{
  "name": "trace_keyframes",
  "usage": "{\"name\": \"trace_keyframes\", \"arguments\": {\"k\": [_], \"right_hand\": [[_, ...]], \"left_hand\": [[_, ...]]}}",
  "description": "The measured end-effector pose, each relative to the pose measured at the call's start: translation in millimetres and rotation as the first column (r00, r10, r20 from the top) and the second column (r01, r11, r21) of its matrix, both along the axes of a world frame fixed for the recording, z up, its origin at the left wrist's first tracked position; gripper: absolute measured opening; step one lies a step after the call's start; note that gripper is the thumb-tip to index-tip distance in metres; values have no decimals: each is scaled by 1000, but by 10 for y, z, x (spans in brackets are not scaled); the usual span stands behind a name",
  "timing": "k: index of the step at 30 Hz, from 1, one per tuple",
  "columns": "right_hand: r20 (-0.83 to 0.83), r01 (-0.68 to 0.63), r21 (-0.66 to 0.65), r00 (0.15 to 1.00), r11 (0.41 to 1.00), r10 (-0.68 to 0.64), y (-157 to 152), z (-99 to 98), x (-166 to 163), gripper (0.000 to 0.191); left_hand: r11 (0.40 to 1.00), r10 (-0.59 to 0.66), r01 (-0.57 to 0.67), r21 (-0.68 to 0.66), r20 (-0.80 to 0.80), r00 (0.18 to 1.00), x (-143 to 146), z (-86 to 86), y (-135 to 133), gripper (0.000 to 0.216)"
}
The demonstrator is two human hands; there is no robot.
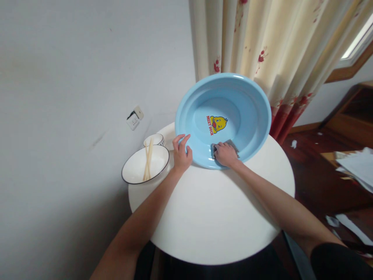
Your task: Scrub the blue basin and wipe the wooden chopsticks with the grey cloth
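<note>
A light blue plastic basin (250, 105) with a yellow duck print sits at the far side of a round white table (215, 210). My left hand (182, 153) grips the basin's near left rim, fingers curled over the edge. My right hand (225, 154) is closed on a grey cloth (233, 146) and presses it against the inside of the basin's near wall.
A white plate (136, 169) with a dark rim lies at the table's left edge, with chopsticks (148, 159) across it. A small white bowl (155, 139) stands behind it. A wall with a socket (134, 118) is at left, curtains (262, 42) behind, papers (355, 167) at right.
</note>
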State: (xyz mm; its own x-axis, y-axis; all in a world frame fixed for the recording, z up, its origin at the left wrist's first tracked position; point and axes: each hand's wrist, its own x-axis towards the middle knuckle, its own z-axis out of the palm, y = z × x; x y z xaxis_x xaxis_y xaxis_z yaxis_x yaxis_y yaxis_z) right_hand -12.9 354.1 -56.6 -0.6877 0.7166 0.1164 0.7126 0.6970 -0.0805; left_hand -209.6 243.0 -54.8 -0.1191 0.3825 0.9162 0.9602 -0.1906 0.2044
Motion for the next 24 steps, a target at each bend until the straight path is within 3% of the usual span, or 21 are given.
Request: {"name": "trace_keyframes", "arguments": {"k": [9,13,19,24], "right_hand": [[-31,18,-28,999,999,-19,10,5,-19,38],[-38,23,-54,999,998,-25,5,16,-30,39],[-52,34,-65,998,997,-37,-20,-6,-57,37],[-215,-124,-101,972,987,100,-104,-47,-146,46]], "left_hand": [[999,-32,29,-34,-69,997,37,60,-45,45],[994,-28,21,-108,-62,998,68,25,-44,46],[993,-66,64,-102,-18,998,79,-54,-1,48],[995,-71,69,-68,-25,997,83,-71,7,48]]}}
